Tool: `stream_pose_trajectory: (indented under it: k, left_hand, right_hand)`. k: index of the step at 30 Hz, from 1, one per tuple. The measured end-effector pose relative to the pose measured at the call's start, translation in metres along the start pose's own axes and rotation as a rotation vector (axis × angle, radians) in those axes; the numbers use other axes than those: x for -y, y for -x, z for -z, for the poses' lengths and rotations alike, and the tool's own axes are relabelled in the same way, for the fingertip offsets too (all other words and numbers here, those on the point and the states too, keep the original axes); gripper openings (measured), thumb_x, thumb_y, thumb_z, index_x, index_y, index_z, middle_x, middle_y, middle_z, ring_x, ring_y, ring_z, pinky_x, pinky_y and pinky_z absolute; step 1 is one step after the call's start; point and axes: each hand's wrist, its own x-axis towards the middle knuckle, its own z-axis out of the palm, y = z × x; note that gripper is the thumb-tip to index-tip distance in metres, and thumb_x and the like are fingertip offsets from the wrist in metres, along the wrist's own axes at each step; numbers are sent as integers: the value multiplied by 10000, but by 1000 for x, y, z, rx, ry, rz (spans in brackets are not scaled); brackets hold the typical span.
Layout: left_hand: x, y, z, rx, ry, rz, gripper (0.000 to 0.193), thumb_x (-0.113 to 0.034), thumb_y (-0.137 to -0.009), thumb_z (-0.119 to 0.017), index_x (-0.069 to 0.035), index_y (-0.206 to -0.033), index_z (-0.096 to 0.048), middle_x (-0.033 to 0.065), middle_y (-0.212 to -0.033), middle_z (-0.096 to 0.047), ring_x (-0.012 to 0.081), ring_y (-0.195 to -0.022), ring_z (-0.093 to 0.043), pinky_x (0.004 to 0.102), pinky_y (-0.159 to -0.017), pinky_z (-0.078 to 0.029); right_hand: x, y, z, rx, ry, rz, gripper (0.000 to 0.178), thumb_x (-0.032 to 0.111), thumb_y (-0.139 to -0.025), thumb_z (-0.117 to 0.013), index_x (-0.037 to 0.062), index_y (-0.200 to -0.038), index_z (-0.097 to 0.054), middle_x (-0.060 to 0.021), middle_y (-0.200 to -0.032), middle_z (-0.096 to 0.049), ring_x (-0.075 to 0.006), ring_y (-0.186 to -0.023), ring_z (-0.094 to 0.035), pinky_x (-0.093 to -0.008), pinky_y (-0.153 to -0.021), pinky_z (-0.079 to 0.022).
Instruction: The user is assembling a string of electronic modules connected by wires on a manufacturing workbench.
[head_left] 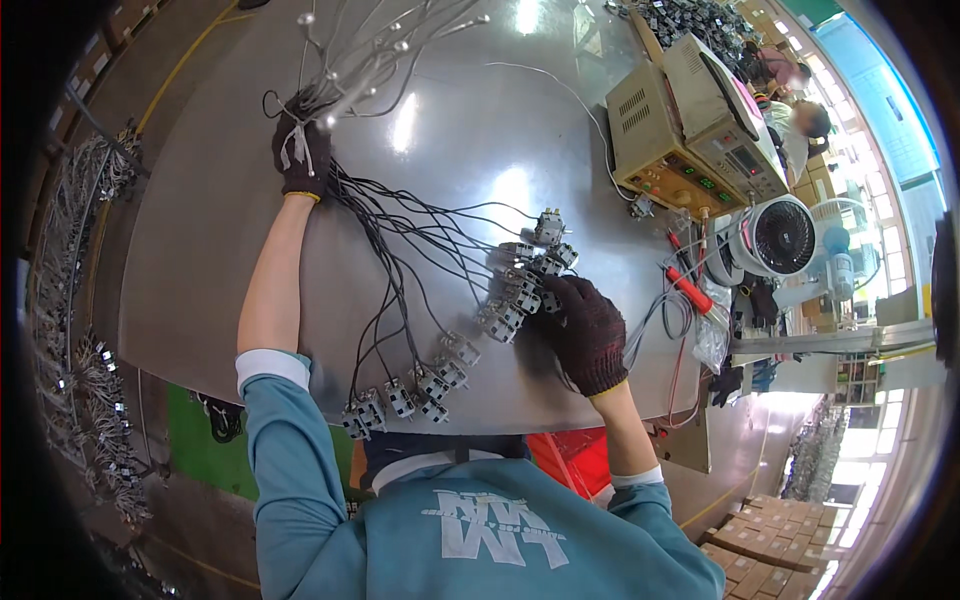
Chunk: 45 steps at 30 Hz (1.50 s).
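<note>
My left hand [302, 158], in a dark knitted glove, is closed around a bundle of black cables [385, 210] at the far left of the table. Above this grip, thin ends with pale metal tips [375, 60] fan out, and a whitish tie hangs over the glove. The cables spread toward me and to the right, ending in grey block-like connectors. My right hand [585, 330], gloved too, has its fingers curled at the right cluster of connectors [515, 300], seemingly gripping one; its fingertips are partly hidden. Another row of connectors [400, 398] lies along the near edge.
Two stacked electrical testers [690, 125] stand at the right, beside a white fan [780, 235] and a red-handled tool [690, 290] with loose wires. A heap of dark parts [700, 30] lies at the back. Cable bundles hang at left [85, 250]. Co-workers [800, 125] sit at far right.
</note>
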Motion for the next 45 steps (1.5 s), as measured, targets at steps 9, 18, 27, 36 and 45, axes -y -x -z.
stream_pose_trajectory:
  k: [9, 18, 27, 36, 45]
  left_hand:
    - [-13, -14, 8, 167, -54, 240, 340, -257, -1029, -640, -112, -1312, -757, 124, -1302, -766, 303, -1181, -730, 403, -1040, -555]
    - [-6, -3, -3, 128, 148, 202, 359, -306, -1073, -594, -69, -1303, -733, 175, -1243, -766, 345, -1156, -728, 438, -1021, -550]
    - [-32, -15, 17, 253, 325, 441, 391, -247, -1133, -478, -51, -1432, -636, 122, -1099, -721, 266, -1030, -688, 438, -953, -526]
    - [10, -4, 15, 103, 174, 199, 350, -144, -1028, -571, -63, -1355, -666, 141, -1319, -699, 318, -1217, -649, 439, -1080, -470]
    - [-8, -6, 19, 126, 77, 188, 298, -210, -983, -656, -56, -1213, -769, 134, -1157, -797, 299, -1072, -750, 406, -946, -564]
  right_hand:
    - [-5, -4, 22, 108, -100, 54, 438, 163, -873, -830, 142, -1298, -723, -129, -1177, -750, -356, -980, -739, -436, -844, -595]
    - [13, -29, 84, -84, 195, 190, 444, 62, -890, -762, 144, -1322, -697, -95, -1211, -747, -337, -1088, -692, -449, -922, -558]
    - [-12, -125, 68, -234, -171, 290, 432, 11, -926, -731, 129, -1341, -704, -135, -1233, -745, -360, -1155, -688, -463, -990, -549]
    - [-65, -164, -7, 279, -196, 437, 407, 70, -992, -700, 109, -1397, -685, -130, -1345, -731, -287, -1202, -711, -398, -1042, -559]
    - [-75, -128, 53, 468, -405, 52, 702, 217, -996, -791, 130, -1618, -476, -138, -1506, -626, -289, -1316, -639, -423, -1135, -508]
